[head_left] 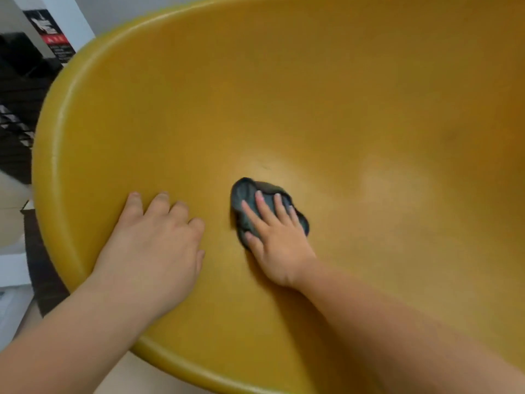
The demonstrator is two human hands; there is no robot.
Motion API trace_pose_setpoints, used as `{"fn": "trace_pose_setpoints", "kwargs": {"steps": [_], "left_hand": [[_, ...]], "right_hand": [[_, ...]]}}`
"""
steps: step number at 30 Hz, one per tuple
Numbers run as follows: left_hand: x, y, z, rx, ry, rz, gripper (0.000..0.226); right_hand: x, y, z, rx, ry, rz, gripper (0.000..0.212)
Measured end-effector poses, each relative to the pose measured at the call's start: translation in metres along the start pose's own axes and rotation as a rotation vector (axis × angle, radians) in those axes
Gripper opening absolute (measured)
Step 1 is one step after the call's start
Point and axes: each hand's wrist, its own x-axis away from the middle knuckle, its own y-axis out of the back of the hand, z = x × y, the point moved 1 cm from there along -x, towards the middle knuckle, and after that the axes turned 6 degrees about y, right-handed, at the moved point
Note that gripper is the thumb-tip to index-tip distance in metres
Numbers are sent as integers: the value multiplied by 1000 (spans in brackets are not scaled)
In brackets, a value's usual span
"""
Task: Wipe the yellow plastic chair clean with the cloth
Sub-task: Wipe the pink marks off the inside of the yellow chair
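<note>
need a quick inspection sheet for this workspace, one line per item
surface: yellow chair shell fills the view; small dark mark in the seat's hollow
job's things: dark cloth bunched flat on the seat
clutter: nothing seen
hands: right hand presses the cloth with straight fingers; left hand rests on the seat near the rim, holding nothing
cables: nothing seen
surroundings: black and red sign and dark furniture at upper left, blurred

One yellow chair (341, 95), one cloth (245, 192), two hands (left hand (153, 248), right hand (279, 248)).
</note>
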Motion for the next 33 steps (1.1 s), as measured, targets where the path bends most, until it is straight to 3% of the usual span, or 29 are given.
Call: {"fn": "trace_pose_setpoints", "kwargs": {"steps": [3,6,8,12,14,16,20,24,26,30,33], "left_hand": [[0,-8,-5,16,-38,-52,32],[-2,1,-29,51,-84,-25,40],[-6,4,-45,80,-137,-71,45],[-9,3,-65,70,-162,-49,48],[-8,-1,-67,64,-159,-29,49],[-8,0,-71,83,-160,-20,50],[-13,18,-98,163,-249,-35,48],[-18,33,-124,208,-314,-70,50],[-20,33,-130,230,-327,-49,52],[-24,26,-124,190,-273,-11,55],[-26,15,-117,166,-220,11,53]], "right_hand": [[60,-1,37,-108,274,145,57],[123,13,-12,-70,255,247,55],[149,28,-74,89,88,249,58],[162,87,-215,367,-474,109,70],[150,103,-243,384,-739,15,69],[120,84,-223,349,-812,-42,67],[103,25,-110,171,-338,120,62],[193,32,-58,52,121,373,56],[229,55,-107,184,-23,375,54],[233,124,-244,568,-627,232,71],[179,110,-252,498,-672,103,66]]}}
